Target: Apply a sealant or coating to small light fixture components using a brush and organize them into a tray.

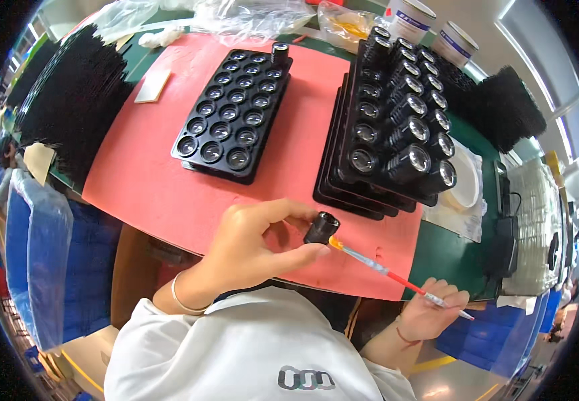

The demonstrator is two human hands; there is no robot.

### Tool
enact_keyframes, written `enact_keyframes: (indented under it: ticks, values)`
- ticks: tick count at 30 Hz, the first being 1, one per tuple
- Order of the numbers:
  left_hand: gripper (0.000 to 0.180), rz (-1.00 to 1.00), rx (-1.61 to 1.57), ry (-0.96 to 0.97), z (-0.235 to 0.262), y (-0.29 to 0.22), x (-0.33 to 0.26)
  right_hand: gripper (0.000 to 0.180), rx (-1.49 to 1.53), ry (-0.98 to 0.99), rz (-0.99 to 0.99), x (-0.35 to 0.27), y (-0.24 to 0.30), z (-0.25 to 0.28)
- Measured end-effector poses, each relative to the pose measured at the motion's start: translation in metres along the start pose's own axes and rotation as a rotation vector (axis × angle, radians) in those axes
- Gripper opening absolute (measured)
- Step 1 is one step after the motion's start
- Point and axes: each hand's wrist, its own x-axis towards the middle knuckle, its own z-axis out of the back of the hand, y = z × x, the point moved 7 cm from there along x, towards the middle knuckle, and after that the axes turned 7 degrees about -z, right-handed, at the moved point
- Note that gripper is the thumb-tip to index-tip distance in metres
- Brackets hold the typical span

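Near the front edge of the pink mat (142,194), my left hand (239,244) pinches a small black lens barrel (321,229) between thumb and fingers. A slim brush (369,262) with a red-and-clear handle is gripped near its far end by my right hand (431,311). Its orange-yellow tip meets or nearly meets the lower right side of the barrel. Beyond my left hand lies a black tray (226,175) with rows of round lens pieces in its pockets. One upright barrel (280,52) stands at that tray's far right corner.
Right of centre, stacked black trays (346,200) carry many upright barrels (406,164). Black bristly-looking stacks (69,100) rise at the left. Two white tins (413,17) stand at the back right, near plastic bags (249,20). A white round dish (464,177) sits beyond the trays.
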Motion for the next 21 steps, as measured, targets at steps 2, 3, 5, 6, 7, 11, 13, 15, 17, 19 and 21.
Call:
enact_keyframes:
  ticks: [2, 3, 5, 6, 7, 11, 13, 15, 17, 19, 21]
  values:
    - [0.029, 0.058, 0.008, 0.033, -0.0013, 0.0001, -0.0008, 0.027, -0.176, -0.054, 0.069, -0.0017, 0.0009, 0.0020]
    - [0.029, 0.059, 0.007, 0.030, -0.0010, 0.0008, -0.0018, 0.027, -0.176, -0.052, 0.066, -0.0021, 0.0003, 0.0017]
    - [0.030, 0.040, 0.006, 0.019, -0.0002, 0.0012, -0.0032, 0.028, -0.190, -0.081, 0.087, -0.0028, 0.0014, 0.0032]
    - [0.030, 0.041, 0.002, 0.020, -0.0001, 0.0015, -0.0037, 0.028, -0.193, -0.081, 0.086, -0.0028, 0.0018, 0.0019]
    - [0.030, 0.049, -0.006, 0.026, -0.0003, 0.0021, -0.0044, 0.028, -0.229, -0.068, 0.091, -0.0023, 0.0026, -0.0016]
    - [0.028, 0.086, -0.063, 0.058, 0.0011, 0.0031, -0.0060, 0.029, -0.306, -0.063, 0.113, -0.0023, 0.0040, -0.0050]
    - [0.027, 0.101, -0.105, 0.080, 0.0015, 0.0046, -0.0052, 0.029, -0.314, -0.067, 0.118, -0.0013, 0.0028, -0.0041]
    - [0.026, 0.115, -0.145, 0.101, 0.0001, 0.0052, -0.0044, 0.029, -0.321, -0.072, 0.124, -0.0011, 0.0029, -0.0037]
    - [0.024, 0.111, -0.196, 0.100, -0.0013, 0.0037, -0.0035, 0.029, -0.313, -0.083, 0.122, -0.0010, 0.0038, -0.0032]
    - [0.025, 0.116, -0.200, 0.105, -0.0017, 0.0054, -0.0040, 0.029, -0.311, -0.098, 0.128, 0.0002, 0.0045, -0.0036]
    - [0.025, 0.118, -0.201, 0.110, -0.0013, 0.0070, -0.0046, 0.029, -0.308, -0.112, 0.136, 0.0008, 0.0047, -0.0027]
